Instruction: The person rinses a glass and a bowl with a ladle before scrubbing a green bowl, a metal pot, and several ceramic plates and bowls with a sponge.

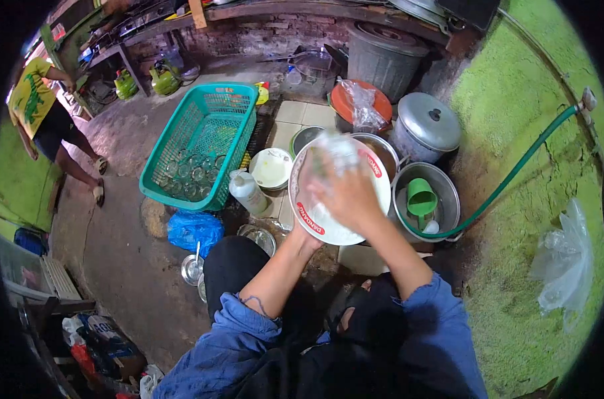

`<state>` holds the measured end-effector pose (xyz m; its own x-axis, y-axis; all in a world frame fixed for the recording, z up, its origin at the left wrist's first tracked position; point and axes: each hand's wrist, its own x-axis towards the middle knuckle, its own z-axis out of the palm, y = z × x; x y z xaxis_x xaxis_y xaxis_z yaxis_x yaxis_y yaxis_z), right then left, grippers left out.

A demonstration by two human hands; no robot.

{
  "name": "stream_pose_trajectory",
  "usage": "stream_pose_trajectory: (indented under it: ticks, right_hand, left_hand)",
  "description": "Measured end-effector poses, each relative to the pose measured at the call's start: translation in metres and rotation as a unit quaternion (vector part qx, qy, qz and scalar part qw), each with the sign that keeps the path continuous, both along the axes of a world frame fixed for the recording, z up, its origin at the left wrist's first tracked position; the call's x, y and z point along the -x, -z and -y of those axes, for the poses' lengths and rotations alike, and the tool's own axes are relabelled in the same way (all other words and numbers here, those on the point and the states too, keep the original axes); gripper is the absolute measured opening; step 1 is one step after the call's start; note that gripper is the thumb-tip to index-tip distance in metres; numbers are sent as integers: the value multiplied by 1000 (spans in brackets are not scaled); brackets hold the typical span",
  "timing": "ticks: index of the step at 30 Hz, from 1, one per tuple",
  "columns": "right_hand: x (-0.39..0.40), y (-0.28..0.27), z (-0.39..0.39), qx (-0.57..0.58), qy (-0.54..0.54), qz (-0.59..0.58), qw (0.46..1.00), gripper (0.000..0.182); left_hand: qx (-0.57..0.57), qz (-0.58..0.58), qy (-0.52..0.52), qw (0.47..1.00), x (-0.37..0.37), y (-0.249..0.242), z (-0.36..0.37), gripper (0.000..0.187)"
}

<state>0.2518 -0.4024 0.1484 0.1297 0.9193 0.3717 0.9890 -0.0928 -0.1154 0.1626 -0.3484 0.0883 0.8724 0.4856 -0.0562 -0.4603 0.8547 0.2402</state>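
From where I stand, I take the plate [328,216] as the centre of the clock, with twelve o'clock pointing away from the seated person. This white plate with a red-marked rim is held in the air, in front of the knees, and it leans a little. The left hand [304,241] grips it at seven o'clock, from the underside; most of its fingers are hidden by the plate. The right hand [347,196] is over the upper face, near the middle. Its fingers are blurred, with something pale around them, so I cannot tell how wide or narrow this hand is, nor what it holds.

At nine o'clock, near the plate, stands a white bottle [247,194], and at ten o'clock is a pale bowl [271,167]. Further at ten o'clock there is a teal basket [241,153], in which many glasses [189,174] are gathered at the near end. At eight o'clock lies a blue plastic bag [194,231]. At three o'clock a metal pot [446,196] contains a green dipper [422,197], and a green hose [515,176] comes down to it. At two o'clock is a lidded pot [427,126].
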Motion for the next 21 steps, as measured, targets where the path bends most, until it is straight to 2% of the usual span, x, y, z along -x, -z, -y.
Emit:
stream_pose_trajectory:
  ticks: [1,2,4,5,7,8,10,12,13,14,16,17,18,19,20,21]
  right_hand:
    - [12,-2,-3,96,-13,-42,994,69]
    - [20,10,-3,10,-88,-17,996,66]
    - [28,13,11,10,-197,-85,977,63]
    - [24,11,12,9,-198,-88,976,63]
    - [3,4,12,-14,-85,46,995,60]
    - [-6,5,9,22,-14,-5,1000,59]
    - [-3,9,5,-67,70,66,993,58]
    - [11,2,11,80,11,0,997,58]
    - [15,1,13,184,-70,-110,974,57]
    - [16,9,21,150,-146,-141,968,57]
    - [2,10,27,168,-118,-77,976,59]
    - [-9,7,28,133,-74,-55,987,60]
    - [-19,3,27,97,-28,-32,994,60]
    - [-23,9,22,47,26,9,999,61]
    - [-20,11,22,48,27,10,998,61]
    - [-10,7,19,81,34,-52,995,61]
  left_hand:
    - [1,2,3,1000,-3,3,2,56]
    - [3,-2,0,1000,-6,4,4,56]
    - [3,-13,-10,1000,-6,6,4,57]
    - [3,-20,-16,1000,-3,7,4,57]
    - [2,-36,-30,999,2,9,2,58]
    - [1,-41,-37,998,4,9,1,58]
    - [0,-50,-48,998,5,9,0,58]
    - [0,-56,-58,997,3,9,-1,59]
    - [1,-60,-64,996,2,9,-2,59]
    - [0,-65,-70,995,3,9,-4,60]
    - [-2,-78,-87,993,8,11,-9,60]
    - [-23,-2,-58,998,9,16,-14,61]
    - [23,-42,-81,996,10,4,-11,61]
    - [34,-23,-77,996,10,-1,-11,61]
    - [45,-5,-71,996,10,-3,-11,61]
    - [46,-2,-69,997,10,-1,-11,61]
